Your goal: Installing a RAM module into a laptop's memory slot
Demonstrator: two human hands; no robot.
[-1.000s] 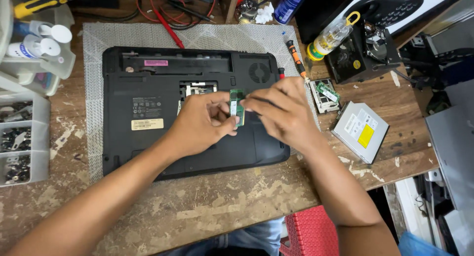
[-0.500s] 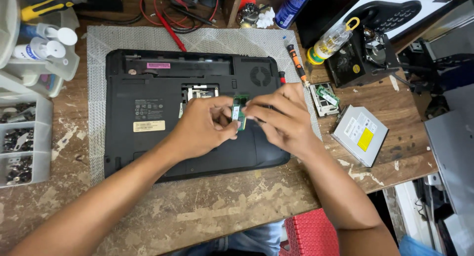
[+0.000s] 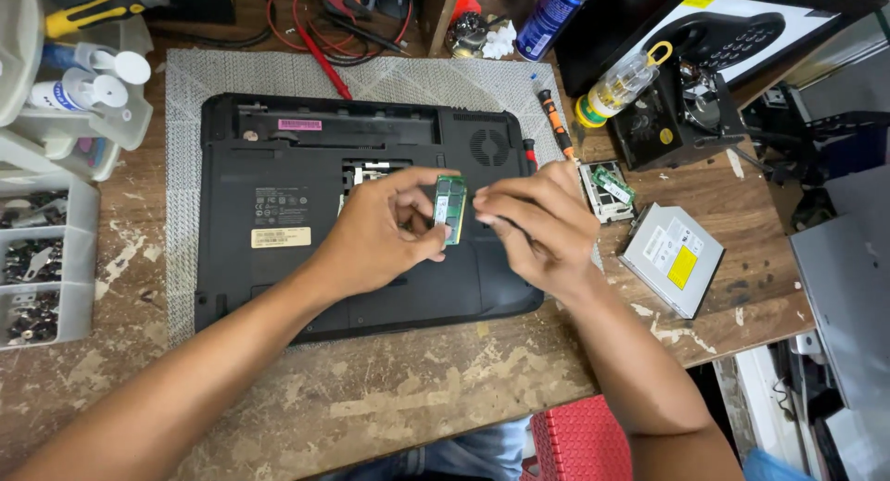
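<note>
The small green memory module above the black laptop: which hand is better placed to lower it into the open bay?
Probably the left hand: it pinches the small green memory module and sits nearest the open bay in the black laptop. The right hand only touches the module's edge.

Yellow label [image 3: 682, 267] on silver drive [image 3: 669, 256], right.

Silver optical drive [image 3: 671, 257], blue spray can [image 3: 550, 16], parts organiser [image 3: 37, 259].

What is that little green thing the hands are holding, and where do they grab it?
A small green memory module. The left hand pinches its long edges between thumb and fingers; the right hand has fingertips at its other side, above the upturned black laptop.
</note>
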